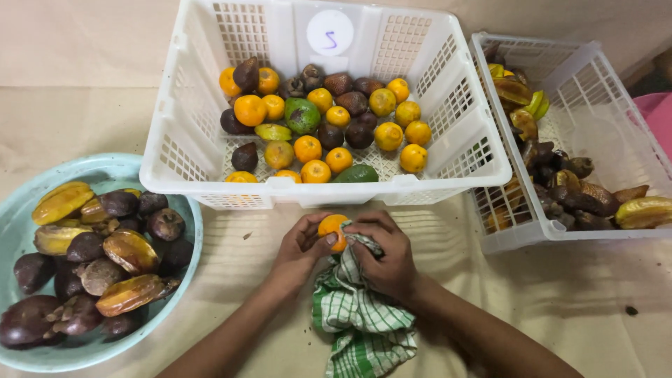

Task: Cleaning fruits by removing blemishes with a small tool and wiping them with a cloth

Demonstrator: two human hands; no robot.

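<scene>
My left hand (297, 250) grips a small orange citrus fruit (331, 226) just in front of the big white basket (315, 190). My right hand (383, 257) presses a green-and-white checked cloth (357, 315) against the right side of that fruit; the cloth hangs down between my forearms. Both hands touch the fruit at the same time. The basket behind holds several orange citrus fruits (308, 148), dark brown round fruits and a few green ones (302, 114).
A pale blue bowl (183, 280) at the left holds dark purple fruits and yellow-brown starfruit. A second white basket (595, 77) at the right holds brown scaly fruits and starfruit. Beige paper covers the surface. A pink object shows at the far right edge.
</scene>
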